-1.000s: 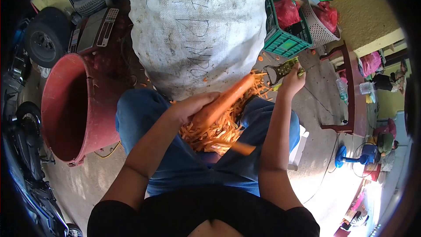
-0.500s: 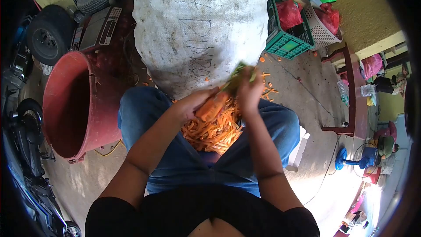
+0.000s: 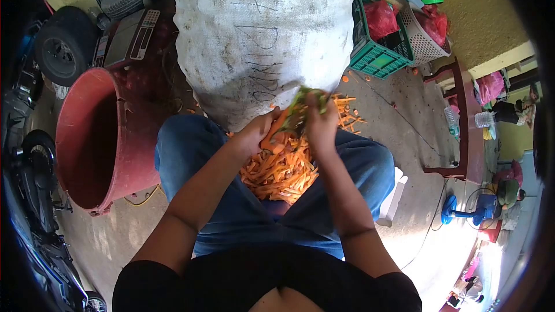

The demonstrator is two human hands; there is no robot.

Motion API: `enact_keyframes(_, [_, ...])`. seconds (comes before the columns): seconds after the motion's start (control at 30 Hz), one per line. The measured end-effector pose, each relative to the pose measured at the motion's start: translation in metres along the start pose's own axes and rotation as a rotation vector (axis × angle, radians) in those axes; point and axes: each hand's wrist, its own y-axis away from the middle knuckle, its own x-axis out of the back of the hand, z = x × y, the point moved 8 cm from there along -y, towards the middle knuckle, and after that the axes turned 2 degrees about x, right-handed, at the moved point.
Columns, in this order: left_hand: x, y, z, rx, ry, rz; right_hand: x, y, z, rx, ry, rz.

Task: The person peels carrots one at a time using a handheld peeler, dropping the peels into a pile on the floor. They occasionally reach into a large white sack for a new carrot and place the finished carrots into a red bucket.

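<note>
While the left hand [image 3: 258, 134] grips an orange carrot [image 3: 275, 132], the right hand [image 3: 322, 120] holds a green tool [image 3: 304, 103] over it.

Where it shows beside the left fingers, the carrot is bright orange and slants away from the body, its far part hidden by the blurred tool; whether the two touch, I cannot tell. The left fingers wrap its near end, and the right fingers are closed around the tool. Just below, between knees in blue jeans [image 3: 193, 147], lies a tangled heap of thin orange strips [image 3: 280, 176], some paler than others. More strips lie on the floor [image 3: 413, 110] beside a smudged white sack [image 3: 263, 34] with dark lettering; a red tub [image 3: 141, 144] stands left, a green crate [image 3: 381, 63] right.
</note>
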Motion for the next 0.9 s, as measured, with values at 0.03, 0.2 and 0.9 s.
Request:
enact_keyframes(0.03, [0.004,-0.001,0.003,-0.035,0.061,0.098,-0.009,0.006,-0.014,0.102,0.071,-0.050])
enact_keyframes(0.2, [0.006,0.010,0.010,-0.133,-0.079,0.111,-0.002,0.001,0.007,0.118,0.239,0.037])
enact_keyframes(0.9, [-0.005,0.010,0.003,-0.079,0.066,0.050,-0.010,0.007,0.003,-0.063,0.095,-0.061])
